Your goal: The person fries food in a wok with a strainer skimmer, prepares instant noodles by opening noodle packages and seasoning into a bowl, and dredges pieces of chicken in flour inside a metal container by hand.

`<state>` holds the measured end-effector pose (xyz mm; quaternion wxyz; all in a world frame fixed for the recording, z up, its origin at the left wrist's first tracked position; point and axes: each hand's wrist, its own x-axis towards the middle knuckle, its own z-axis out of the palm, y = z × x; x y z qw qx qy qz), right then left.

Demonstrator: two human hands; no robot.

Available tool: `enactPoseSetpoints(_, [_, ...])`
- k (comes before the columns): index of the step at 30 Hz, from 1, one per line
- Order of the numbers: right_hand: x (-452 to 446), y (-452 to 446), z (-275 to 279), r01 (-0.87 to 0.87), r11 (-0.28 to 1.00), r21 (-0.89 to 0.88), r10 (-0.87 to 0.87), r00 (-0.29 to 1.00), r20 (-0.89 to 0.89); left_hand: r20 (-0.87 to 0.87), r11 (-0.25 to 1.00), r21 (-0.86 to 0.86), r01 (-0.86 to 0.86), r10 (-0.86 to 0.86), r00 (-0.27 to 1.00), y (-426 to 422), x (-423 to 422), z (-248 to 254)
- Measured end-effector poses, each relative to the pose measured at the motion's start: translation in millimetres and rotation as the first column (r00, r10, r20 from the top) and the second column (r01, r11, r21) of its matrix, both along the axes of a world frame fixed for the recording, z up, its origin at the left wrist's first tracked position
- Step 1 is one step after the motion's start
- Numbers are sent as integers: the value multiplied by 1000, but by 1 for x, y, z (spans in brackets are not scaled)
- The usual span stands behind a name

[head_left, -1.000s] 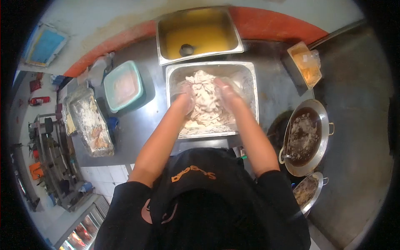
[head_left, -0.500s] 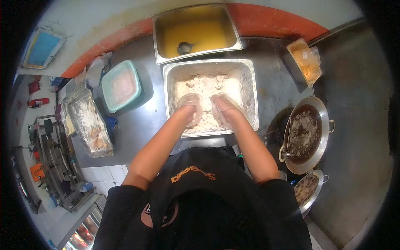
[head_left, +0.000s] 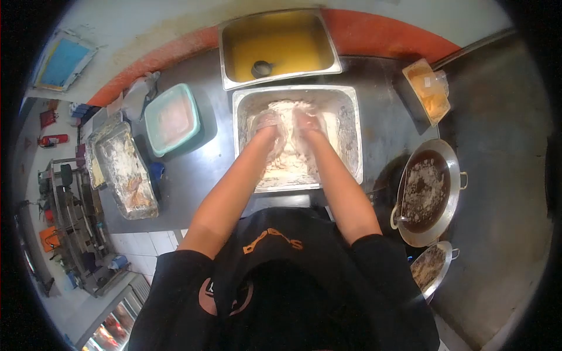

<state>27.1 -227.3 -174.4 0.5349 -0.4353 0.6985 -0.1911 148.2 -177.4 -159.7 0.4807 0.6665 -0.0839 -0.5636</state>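
Observation:
A deep metal pan (head_left: 355, 117) holds pale flour (head_left: 291, 173), loose and lumpy. My left hand (head_left: 269, 121), in a clear plastic glove, is inside the pan on the left, touching the flour. On the right side of the same pan, my right hand (head_left: 307, 120) also wears a clear glove and is down in the flour. The two hands are apart, with flour between them. Blur and flour hide the fingers of both, so their closing does not show.
Behind stands a metal pan of yellow liquid (head_left: 293, 50) with a dark round cup (head_left: 261, 69). To the left are a turquoise tub (head_left: 153, 131) and a floury tray (head_left: 151, 207). On the right are a wok of brown oil (head_left: 448, 202), a smaller pan (head_left: 449, 263) and an orange-filled container (head_left: 432, 108).
Both hands have moved farther forward in the pan, toward its far wall, and the arms have straightened. The flour between them has been shifted about.

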Motion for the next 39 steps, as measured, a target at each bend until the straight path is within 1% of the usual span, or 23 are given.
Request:
enactPoseSetpoints(4, [-14, 18, 41, -84, 996, 10, 78, 958, 276, -198, 997, 18, -80, 82, 977, 10, -1, 67])
enactPoseSetpoints(6, [-48, 23, 61, -443, 843, -305, 505, 848, 163, -219, 996, 52, -72, 81, 972, 18, 6, 60])
enactPoseSetpoints(7, [-60, 32, 85, -339, 915, -218, 387, 890, 241, -214, 995, 75, -61, 76, 974, 25, 12, 54])
enactPoseSetpoints(8, [-70, 40, 116, -229, 965, -126, 258, 917, 303, 191, 926, 119, 359, -376, 907, 30, 21, 52])
enactPoseSetpoints(9, [-76, 44, 132, -119, 992, -30, 122, 928, 351, 503, 688, 314, 654, -705, 499, 35, 32, 51])
enactPoseSetpoints(10, [-80, 43, 128, -201, 979, 48, 187, 961, 205, 611, 372, 591, 716, -786, -96, 38, 39, 50])
enactPoseSetpoints(11, [-84, 43, 116, -266, 954, 136, 260, 964, 60, 738, 367, 521, 771, -647, -190, 47, 35, 25])
enactPoseSetpoints(12, [-87, 46, 102, -312, 922, 231, 337, 938, -80, 705, 320, 568, 758, -664, -249, 52, 28, 28])
enactPoseSetpoints(14, [-78, 63, 73, -349, 871, 345, 306, 936, 174, 634, 222, 655, 722, -682, -365, 54, 8, 38])
enactPoseSetpoints(15, [-72, 69, 25, -383, 892, 241, 316, 909, 272, 582, 215, 641, 737, -762, -284, 54, 5, 16])
enactPoseSetpoints(16, [-63, 74, -12, -405, 905, 131, 336, 868, 366, 616, 347, 573, 743, -780, -111, 55, 3, -1])
enactPoseSetpoints(17, [-48, 76, 1, -326, 923, 203, 252, 913, 319, 633, 474, 505, 721, -771, 64, 58, 3, -15])
enactPoseSetpoints(19, [-13, 79, 44, -150, 932, 330, 83, 975, 208, 561, 705, 329, 628, -681, 471, 61, 2, -17])
enactPoseSetpoints(21, [19, 86, 37, -41, 999, 13, 42, 982, -185, 295, 892, 157, 424, -453, 842, 61, -4, -8])
enactPoseSetpoints(22, [26, 89, 36, -30, 988, -152, -28, 930, -365, 427, 862, 165, 480, -501, 753, 60, -3, -6])
enactPoseSetpoints(26, [-1, 58, 70, -253, 959, -125, 203, 926, -318, 809, 709, 280, 647, -537, 239, 45, 3, 0])
enactPoseSetpoints(28, [-26, 44, 39, -305, 853, -423, 185, 935, -302, 859, 711, 213, 670, -463, 219, 43, 4, 21])
enactPoseSetpoints(29, [-39, 36, 28, -321, 766, -558, 181, 939, -291, 839, 750, 105, 653, -419, 347, 47, 4, 46])
enactPoseSetpoints(30, [-48, 23, 46, -313, 832, -458, 272, 950, -155, 802, 785, 0, 620, -370, 468, 50, 4, 60])
enactPoseSetpoints(32, [-50, 17, 113, -181, 981, -75, 181, 983, -11, 760, 618, 388, 684, -634, 142, 38, 18, 29])
enactPoseSetpoints(33, [-48, 9, 95, -176, 983, -41, 172, 981, -86, 679, 495, 563, 662, -733, -30, 28, 23, 3])
enactPoseSetpoints(36, [-35, -9, 15, -170, 985, -23, 160, 960, -230, 710, 705, 559, 436, -679, 186, -5, 18, -113])
enactPoseSetpoints(39, [8, -2, -14, -184, 969, -165, 144, 963, -226, 767, 916, 323, 237, -400, 501, -18, 6, -118])
